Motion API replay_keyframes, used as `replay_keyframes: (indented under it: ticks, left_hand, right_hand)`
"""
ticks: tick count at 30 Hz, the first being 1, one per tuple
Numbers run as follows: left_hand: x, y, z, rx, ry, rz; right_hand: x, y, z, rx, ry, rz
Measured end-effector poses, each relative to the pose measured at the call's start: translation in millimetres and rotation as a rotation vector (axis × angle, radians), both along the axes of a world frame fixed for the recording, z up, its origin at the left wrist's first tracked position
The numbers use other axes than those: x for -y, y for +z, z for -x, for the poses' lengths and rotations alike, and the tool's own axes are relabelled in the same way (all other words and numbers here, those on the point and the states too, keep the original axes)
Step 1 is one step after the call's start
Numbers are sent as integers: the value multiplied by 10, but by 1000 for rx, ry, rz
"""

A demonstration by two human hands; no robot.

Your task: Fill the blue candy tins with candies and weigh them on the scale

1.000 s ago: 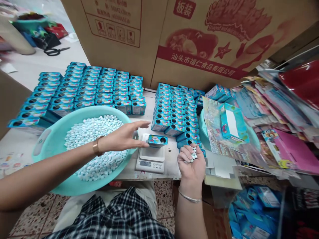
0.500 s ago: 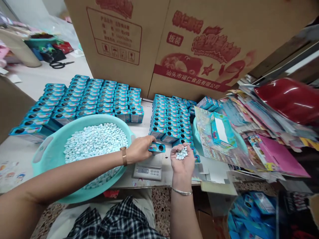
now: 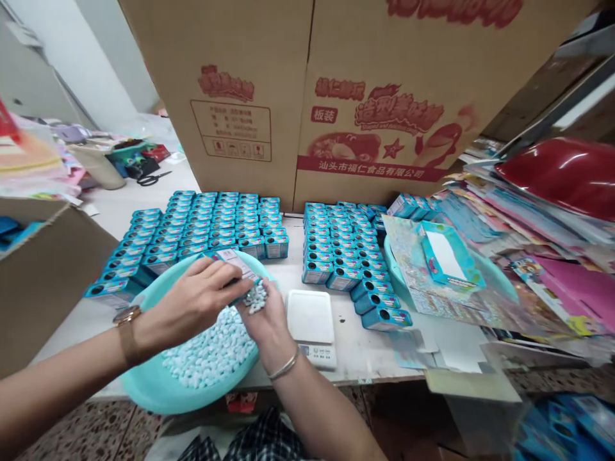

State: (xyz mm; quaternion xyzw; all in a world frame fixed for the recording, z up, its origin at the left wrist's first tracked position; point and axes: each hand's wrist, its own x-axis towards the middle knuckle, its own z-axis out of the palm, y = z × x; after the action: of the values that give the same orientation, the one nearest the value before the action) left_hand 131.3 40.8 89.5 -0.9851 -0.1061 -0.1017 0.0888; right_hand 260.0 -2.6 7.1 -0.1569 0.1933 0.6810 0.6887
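Note:
Over the turquoise basin (image 3: 141, 390), my left hand (image 3: 199, 291) grips a small blue box (image 3: 234, 260), which is tilted over toward my other palm. My right hand (image 3: 271, 320) is cupped around a small heap of pale blue candies (image 3: 256, 297), right against the box's end. Where the box and palm meet is partly hidden by my left fingers. Many more loose candies (image 3: 206, 358) lie in the basin below. Just right of my right hand is a white kitchen scale (image 3: 310, 317) with a bare pan.
Rows of blue boxes (image 3: 195, 224) stand behind the basin, and another block of boxes (image 3: 334, 240) stands behind the scale. A large cardboard carton (image 3: 269, 186) rises at the back. On the right are a second basin (image 3: 504, 282) under plastic sheets and a stack of packaging (image 3: 473, 211).
The box in my left hand has left the scale and moved left over the basin, now tilted. My right hand with its candies has moved left to meet it. The view has shifted.

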Motion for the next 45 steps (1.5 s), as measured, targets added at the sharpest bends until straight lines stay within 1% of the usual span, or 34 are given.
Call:
replay_keyframes:
  ticks: [2,5,9,13,14,16,19,21,22,23,25,27,29,32,36,38,40,42,45]
  left_hand:
    - [-27,-31,145,-37,34,-10]
    - [-72,-70,340,-25,92,-38]
    - [-98,-89,511,83,178,-10]
    - [-58,-33,531,259,280,65]
    - [-45,-11,507,316,309,115]
    - [-18,28,416,452,369,274]
    - [33,33,162,643,469,630]
    - [85,-29,-71,666,518,842]
    - [117,-81,-199,654,515,905]
    - [153,-145,-330,630,491,929]
    - [239,-287,-590,560,403,888]
    - [335,-418,-831,448,325,790]
    - [430,-515,-1040,324,309,689]
    - [552,-625,-1286,194,340,604]
    - [672,-836,-1484,101,369,570]
    - [719,-945,-1516,60,397,568]
    - [753,-988,-1480,43,410,582]
    - [758,-926,-1360,86,394,612]
    - [673,-686,-1031,239,381,696]
  right_hand:
    - [-69,-17,185,-39,48,29]
    - [-88,-31,312,-30,62,65]
    - [-58,8,324,-14,88,86]
    - [7,66,277,-45,106,78]
    - [36,78,244,-55,102,74]
    - [119,99,127,-63,77,74]
    - [325,122,-204,-13,2,67]
    - [518,123,-509,42,-79,19]
    - [626,115,-674,61,-131,-21]
    - [738,101,-837,82,-185,-48]
    - [960,50,-1138,120,-305,-52]
    - [1152,-31,-1375,148,-403,4]
    - [1296,-131,-1532,155,-467,74]
    - [1426,-278,-1636,140,-512,136]
    - [1500,-396,-1672,97,-516,132]
    - [1518,-415,-1692,80,-514,117]
    - [1534,-415,-1719,79,-510,104]
    - [1555,-407,-1747,91,-508,92]
    - [1605,-404,-1783,117,-510,66]
